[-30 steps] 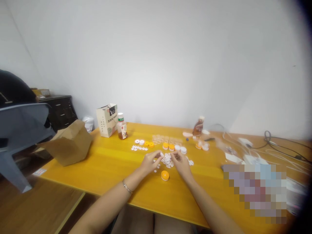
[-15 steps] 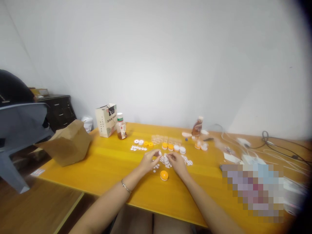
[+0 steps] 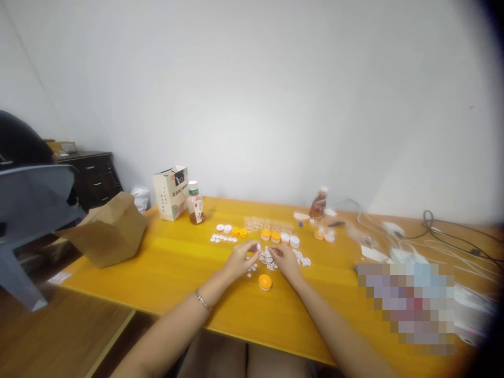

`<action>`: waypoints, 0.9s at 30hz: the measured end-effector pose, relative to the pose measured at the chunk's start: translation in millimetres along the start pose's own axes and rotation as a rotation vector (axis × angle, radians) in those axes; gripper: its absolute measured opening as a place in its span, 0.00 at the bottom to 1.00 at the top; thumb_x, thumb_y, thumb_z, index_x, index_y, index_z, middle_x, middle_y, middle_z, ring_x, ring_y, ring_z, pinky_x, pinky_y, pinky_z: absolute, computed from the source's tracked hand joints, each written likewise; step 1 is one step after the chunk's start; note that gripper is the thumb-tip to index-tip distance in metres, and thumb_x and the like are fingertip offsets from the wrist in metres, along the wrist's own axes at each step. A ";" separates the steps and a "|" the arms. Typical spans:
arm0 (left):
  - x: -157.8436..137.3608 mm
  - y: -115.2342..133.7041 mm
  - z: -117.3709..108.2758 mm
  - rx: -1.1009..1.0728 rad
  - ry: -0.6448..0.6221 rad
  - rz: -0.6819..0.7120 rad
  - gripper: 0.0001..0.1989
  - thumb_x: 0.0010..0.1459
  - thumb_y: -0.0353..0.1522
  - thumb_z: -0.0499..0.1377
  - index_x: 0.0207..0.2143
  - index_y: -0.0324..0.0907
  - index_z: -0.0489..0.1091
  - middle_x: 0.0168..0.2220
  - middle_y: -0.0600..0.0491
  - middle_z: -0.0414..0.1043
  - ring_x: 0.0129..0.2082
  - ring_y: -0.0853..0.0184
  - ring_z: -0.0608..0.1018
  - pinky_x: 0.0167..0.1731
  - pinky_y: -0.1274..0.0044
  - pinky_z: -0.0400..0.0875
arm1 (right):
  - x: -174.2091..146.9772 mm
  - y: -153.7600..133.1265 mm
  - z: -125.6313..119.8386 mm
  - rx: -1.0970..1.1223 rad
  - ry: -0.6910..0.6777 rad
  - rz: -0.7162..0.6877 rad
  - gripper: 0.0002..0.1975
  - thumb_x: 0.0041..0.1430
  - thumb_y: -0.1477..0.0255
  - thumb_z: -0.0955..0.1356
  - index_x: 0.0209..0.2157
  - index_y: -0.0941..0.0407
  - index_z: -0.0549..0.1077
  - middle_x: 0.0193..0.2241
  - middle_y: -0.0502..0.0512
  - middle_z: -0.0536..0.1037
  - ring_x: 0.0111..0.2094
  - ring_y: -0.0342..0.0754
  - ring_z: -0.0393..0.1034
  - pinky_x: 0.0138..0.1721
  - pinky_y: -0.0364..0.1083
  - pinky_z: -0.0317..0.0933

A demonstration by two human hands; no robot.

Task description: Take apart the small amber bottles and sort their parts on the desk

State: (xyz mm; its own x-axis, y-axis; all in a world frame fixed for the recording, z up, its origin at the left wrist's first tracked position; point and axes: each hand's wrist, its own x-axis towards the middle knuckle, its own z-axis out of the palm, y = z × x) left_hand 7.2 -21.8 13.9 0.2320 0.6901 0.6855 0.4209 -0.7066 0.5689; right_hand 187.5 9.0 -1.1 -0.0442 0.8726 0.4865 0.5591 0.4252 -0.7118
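My left hand pinches a small white disc with dark marks between thumb and fingertips. Close by on the right, the fingers of my right hand are drawn together; what they hold, if anything, is too small to make out. Below and between both hands lies a pile of white ring-like pieces, which spreads out past my right wrist. A few white discs rest under my left hand. Nearer to me stands a round orange and white piece.
Behind the hands are orange caps, white caps, and rows of small white pieces. A bottle, a paper bag and a brown bag stand left. Another bottle and cables are right.
Both hands stay almost in the same place, with the white disc still in my left fingers. The whole view has shifted very slightly.
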 end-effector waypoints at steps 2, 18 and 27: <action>0.5 2.1 -1.2 0.009 -0.005 0.005 0.13 0.55 0.32 0.53 0.43 0.38 0.66 0.35 0.50 0.72 0.33 0.70 0.75 0.38 0.78 0.70 | 0.2 -2.9 -1.6 0.012 0.009 0.001 0.14 0.48 0.61 0.65 0.25 0.56 0.76 0.21 0.52 0.73 0.25 0.48 0.65 0.30 0.45 0.57; -2.3 18.3 -5.2 -0.047 -0.299 -0.005 0.16 0.58 0.29 0.49 0.50 0.41 0.58 0.38 0.49 0.71 0.37 0.68 0.73 0.39 0.77 0.67 | -30.7 -45.4 -6.6 0.225 -0.119 -0.099 0.12 0.52 0.62 0.64 0.33 0.55 0.71 0.29 0.53 0.74 0.29 0.47 0.66 0.32 0.45 0.60; -1.1 18.8 -2.1 0.078 -0.208 -0.130 0.14 0.59 0.38 0.49 0.29 0.38 0.66 0.26 0.55 0.68 0.25 0.73 0.70 0.26 0.82 0.64 | -31.3 -42.3 -11.4 0.242 -0.049 -0.134 0.12 0.52 0.61 0.65 0.31 0.54 0.73 0.30 0.54 0.76 0.31 0.49 0.68 0.35 0.48 0.62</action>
State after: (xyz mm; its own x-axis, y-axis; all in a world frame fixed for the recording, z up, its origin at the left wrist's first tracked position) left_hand 13.0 -36.3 24.8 0.3437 0.7974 0.4961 0.5239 -0.6012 0.6034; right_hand 174.7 -39.0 19.5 -0.1477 0.8127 0.5636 0.3316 0.5776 -0.7460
